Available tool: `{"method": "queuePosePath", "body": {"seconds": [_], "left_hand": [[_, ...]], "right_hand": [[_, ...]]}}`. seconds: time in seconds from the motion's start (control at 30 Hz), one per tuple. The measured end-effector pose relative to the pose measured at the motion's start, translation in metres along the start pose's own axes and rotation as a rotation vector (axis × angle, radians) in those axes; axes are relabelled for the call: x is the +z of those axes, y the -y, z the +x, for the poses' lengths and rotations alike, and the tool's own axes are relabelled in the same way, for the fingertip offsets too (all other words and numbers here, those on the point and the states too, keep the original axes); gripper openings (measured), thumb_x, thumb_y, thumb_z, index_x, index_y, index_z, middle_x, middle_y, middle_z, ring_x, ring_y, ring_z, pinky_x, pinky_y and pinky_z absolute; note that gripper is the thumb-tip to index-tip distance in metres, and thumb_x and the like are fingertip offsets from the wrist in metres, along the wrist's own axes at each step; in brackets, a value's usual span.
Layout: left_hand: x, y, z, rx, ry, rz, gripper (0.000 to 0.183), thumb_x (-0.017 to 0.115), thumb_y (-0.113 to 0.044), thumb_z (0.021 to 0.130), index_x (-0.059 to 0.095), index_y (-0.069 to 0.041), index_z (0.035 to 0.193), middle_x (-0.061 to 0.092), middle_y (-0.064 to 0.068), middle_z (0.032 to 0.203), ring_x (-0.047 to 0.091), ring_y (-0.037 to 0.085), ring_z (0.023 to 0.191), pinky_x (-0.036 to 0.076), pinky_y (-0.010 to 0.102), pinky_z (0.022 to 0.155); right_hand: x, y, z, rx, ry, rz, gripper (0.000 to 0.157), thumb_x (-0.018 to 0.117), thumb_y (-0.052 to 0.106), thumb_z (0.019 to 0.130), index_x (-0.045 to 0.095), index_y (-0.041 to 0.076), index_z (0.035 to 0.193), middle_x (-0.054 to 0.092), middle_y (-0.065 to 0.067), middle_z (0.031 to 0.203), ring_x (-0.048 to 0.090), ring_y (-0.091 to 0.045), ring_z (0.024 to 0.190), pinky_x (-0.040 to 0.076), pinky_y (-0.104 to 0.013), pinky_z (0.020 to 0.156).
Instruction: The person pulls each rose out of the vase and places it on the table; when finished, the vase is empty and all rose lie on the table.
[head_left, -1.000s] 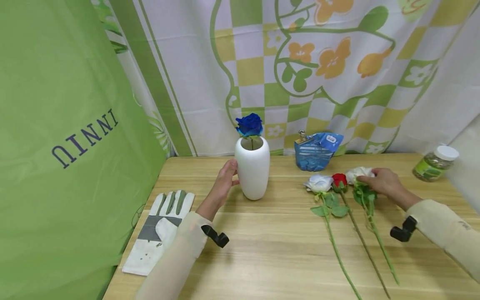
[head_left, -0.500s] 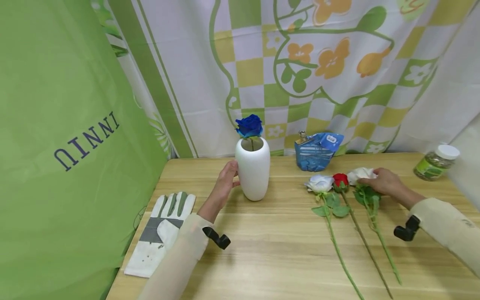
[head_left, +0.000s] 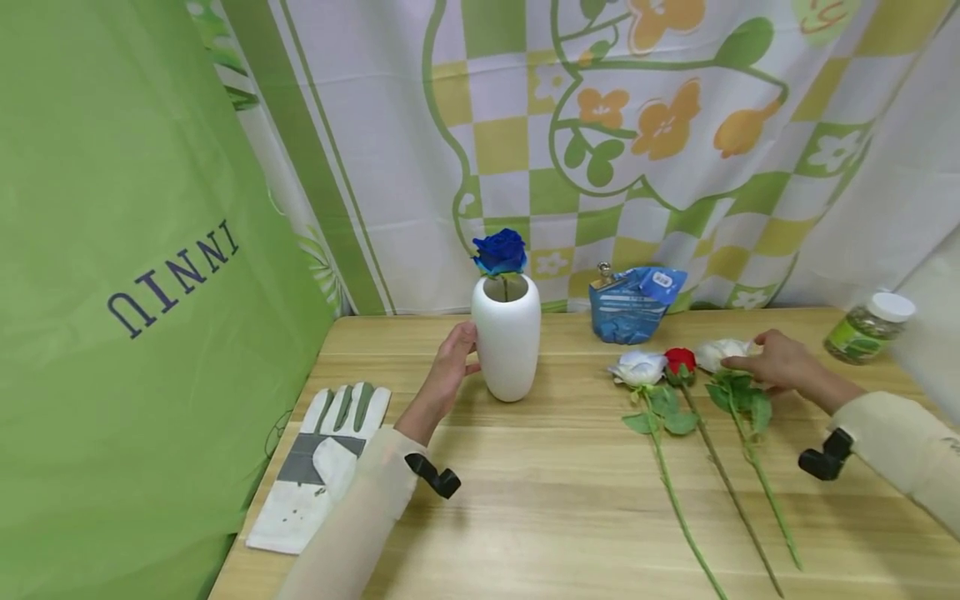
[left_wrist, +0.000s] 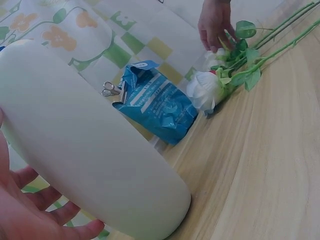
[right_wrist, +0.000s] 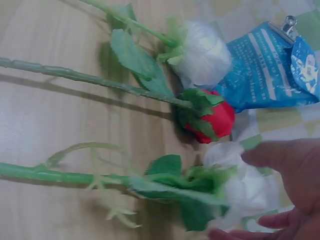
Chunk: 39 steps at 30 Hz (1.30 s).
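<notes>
A white vase (head_left: pixel 507 342) with a blue rose (head_left: pixel 501 252) in its mouth stands upright on the wooden table. My left hand (head_left: pixel 452 360) rests against the vase's left side. In the left wrist view the fingers (left_wrist: pixel 65 214) are spread, their tips right at its edge. On the right lie a white rose (head_left: pixel 638 367), a red rose (head_left: pixel 680 361) and another white rose (head_left: pixel 720 353), stems toward me. My right hand (head_left: pixel 783 367) is at the rightmost bloom. In the blurred right wrist view its thumb and fingers stand apart on either side of the petals.
A blue pouch (head_left: pixel 628 308) with a metal clip stands behind the roses. A lidded jar (head_left: pixel 870 327) sits at the far right. A white and grey glove (head_left: pixel 318 467) lies on the left, partly under my left forearm. A patterned curtain (head_left: pixel 502 142) hangs behind the table.
My right hand has drawn slightly to the right across the rightmost white rose, and more of its leaves show. The left hand and the vase have stayed in place.
</notes>
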<state>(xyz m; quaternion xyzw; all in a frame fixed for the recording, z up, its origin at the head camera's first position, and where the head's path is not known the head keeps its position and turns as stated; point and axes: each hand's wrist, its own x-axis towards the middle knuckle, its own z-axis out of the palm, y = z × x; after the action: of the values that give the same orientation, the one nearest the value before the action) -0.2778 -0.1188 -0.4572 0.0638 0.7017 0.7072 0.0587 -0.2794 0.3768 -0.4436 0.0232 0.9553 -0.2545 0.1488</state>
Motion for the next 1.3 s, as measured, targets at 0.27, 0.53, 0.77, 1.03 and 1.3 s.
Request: {"method": "queuePosePath", "body": {"seconds": [0.27,0.53,0.77,1.03,1.3], "left_hand": [[-0.002,0.000,0.001,-0.005,0.022,-0.001,0.050,0.036,-0.047,0.108,0.048,-0.009,0.138,0.050,0.016,0.139,0.046,0.029,0.131,0.044,0.056,0.108],[-0.003,-0.002,0.002,-0.003,0.038,-0.002,0.049,0.035,-0.045,0.108,0.047,-0.009,0.140,0.050,0.016,0.140,0.045,0.028,0.132,0.044,0.055,0.109],[-0.004,-0.002,0.001,-0.022,0.040,-0.024,0.050,0.034,-0.046,0.108,0.046,-0.010,0.142,0.049,0.016,0.144,0.044,0.031,0.136,0.043,0.056,0.110],[-0.005,-0.004,0.000,-0.036,0.045,-0.035,0.053,0.036,-0.046,0.108,0.043,-0.008,0.144,0.045,0.018,0.151,0.039,0.035,0.144,0.040,0.060,0.112],[-0.003,-0.006,-0.002,-0.040,0.037,-0.030,0.055,0.035,-0.048,0.108,0.043,-0.008,0.145,0.045,0.018,0.151,0.039,0.037,0.145,0.039,0.061,0.112]], "right_hand": [[-0.034,0.044,-0.005,-0.096,-0.301,-0.016,0.075,0.047,0.049,0.101,0.041,-0.017,0.137,0.047,-0.044,0.131,0.053,-0.057,0.112,0.049,-0.061,0.084],[-0.043,0.143,-0.011,-0.310,-0.398,0.287,0.052,0.061,0.042,0.098,0.060,-0.001,0.126,0.074,0.007,0.095,0.058,0.016,0.070,0.050,-0.013,0.062],[-0.019,0.223,-0.022,-0.475,-0.333,0.403,0.032,0.065,0.018,0.098,0.062,-0.003,0.122,0.068,-0.025,0.119,0.062,0.012,0.076,0.053,-0.011,0.068],[-0.006,0.274,-0.030,-0.599,-0.265,0.412,0.034,0.066,0.015,0.097,0.060,-0.002,0.125,0.066,-0.022,0.124,0.069,-0.022,0.107,0.055,-0.015,0.082],[0.002,0.295,-0.025,-0.630,-0.162,0.394,0.055,0.069,0.018,0.096,0.047,-0.002,0.142,0.055,-0.024,0.143,0.056,-0.037,0.132,0.050,-0.050,0.106]]}}
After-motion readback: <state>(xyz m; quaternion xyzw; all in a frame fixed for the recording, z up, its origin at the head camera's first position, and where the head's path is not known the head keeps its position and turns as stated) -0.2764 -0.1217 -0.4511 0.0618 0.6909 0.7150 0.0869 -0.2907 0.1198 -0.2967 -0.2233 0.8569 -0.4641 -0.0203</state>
